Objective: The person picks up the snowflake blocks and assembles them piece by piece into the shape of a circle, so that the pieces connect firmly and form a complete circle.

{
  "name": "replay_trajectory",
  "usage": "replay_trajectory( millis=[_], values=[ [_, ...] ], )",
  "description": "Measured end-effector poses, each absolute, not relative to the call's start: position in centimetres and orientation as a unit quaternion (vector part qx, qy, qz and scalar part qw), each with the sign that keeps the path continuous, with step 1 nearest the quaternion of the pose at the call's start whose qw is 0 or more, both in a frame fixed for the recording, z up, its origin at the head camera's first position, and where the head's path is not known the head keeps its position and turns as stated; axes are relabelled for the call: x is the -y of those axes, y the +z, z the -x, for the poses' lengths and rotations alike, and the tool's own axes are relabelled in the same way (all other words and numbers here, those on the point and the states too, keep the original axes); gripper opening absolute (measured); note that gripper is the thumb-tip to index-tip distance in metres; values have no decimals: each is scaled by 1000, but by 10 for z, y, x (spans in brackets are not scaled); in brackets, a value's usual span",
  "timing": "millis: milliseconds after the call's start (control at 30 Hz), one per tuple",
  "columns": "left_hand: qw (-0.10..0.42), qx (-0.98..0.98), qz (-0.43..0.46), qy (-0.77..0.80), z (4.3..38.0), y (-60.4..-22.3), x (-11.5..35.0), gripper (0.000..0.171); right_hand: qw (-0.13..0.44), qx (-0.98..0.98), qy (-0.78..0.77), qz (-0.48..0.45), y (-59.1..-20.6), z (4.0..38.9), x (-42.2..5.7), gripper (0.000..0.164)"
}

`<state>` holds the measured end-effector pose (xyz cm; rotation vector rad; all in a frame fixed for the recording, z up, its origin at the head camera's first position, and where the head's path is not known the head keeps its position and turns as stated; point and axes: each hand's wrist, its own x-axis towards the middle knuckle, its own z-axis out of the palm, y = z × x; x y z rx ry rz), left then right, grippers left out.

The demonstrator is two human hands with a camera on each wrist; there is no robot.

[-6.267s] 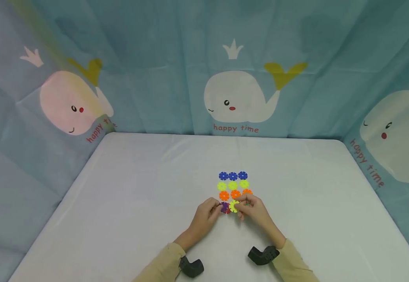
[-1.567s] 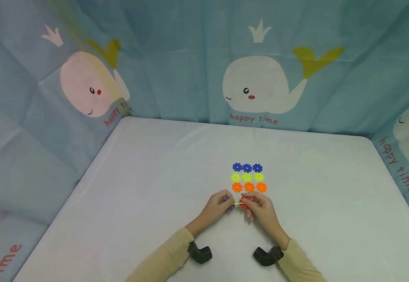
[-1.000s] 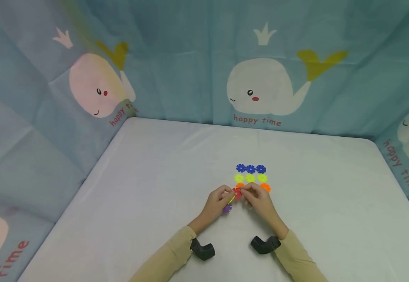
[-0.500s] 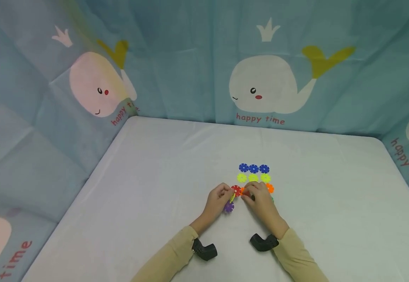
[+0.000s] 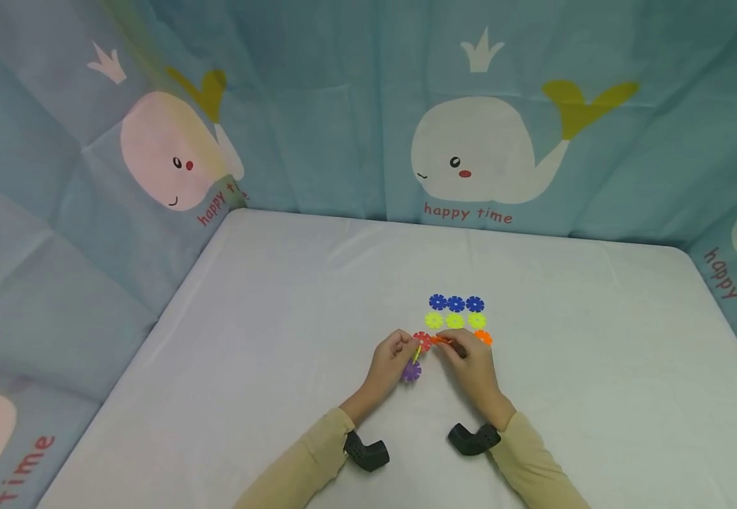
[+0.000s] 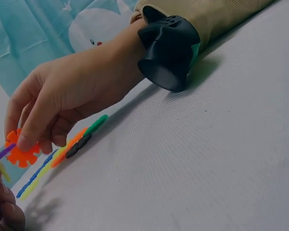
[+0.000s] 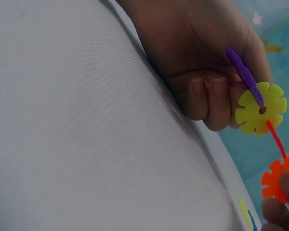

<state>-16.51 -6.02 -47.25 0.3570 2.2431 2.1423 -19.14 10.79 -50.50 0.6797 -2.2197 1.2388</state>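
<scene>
My left hand [image 5: 381, 367] pinches the yellow notched interlocking disc [image 7: 253, 114] of a small joined piece. A purple disc [image 5: 412, 371] hangs at its lower end and a red disc [image 5: 422, 341] sits at its upper end. My right hand [image 5: 473, 367] pinches an orange disc [image 6: 23, 156] between thumb and fingertip, and its rim meets the red disc's edge. In the right wrist view the yellow disc faces the camera, with the purple and red discs edge-on. The right hand covers part of the disc rows behind it.
Beyond the hands lie a row of blue discs [image 5: 456, 304] and a row of yellow discs [image 5: 455, 321]. One orange disc [image 5: 482, 338] shows beside the right hand. A black disc [image 6: 78, 146] and a green disc [image 6: 96, 125] lie nearer on the white table [image 5: 279, 318].
The red disc has been added to the purple and yellow discs. My right hand has let go of the red disc, picked up an orange one and brought it against the red edge.
</scene>
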Motion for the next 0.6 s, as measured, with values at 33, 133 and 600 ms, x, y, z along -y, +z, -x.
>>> replay_trajectory(
  millis=[33, 133, 600],
  values=[
    [11, -717, -115, 688, 165, -473, 60, 16, 250, 808, 469, -252, -506, 191, -109, 22],
    [14, -713, -114, 692, 165, -474, 59, 16, 227, 794, 500, -262, -505, 192, -110, 21],
    [42, -740, -129, 659, 163, -472, 62, 18, 161, 753, 570, -285, -474, 178, -108, 17]
  ],
)
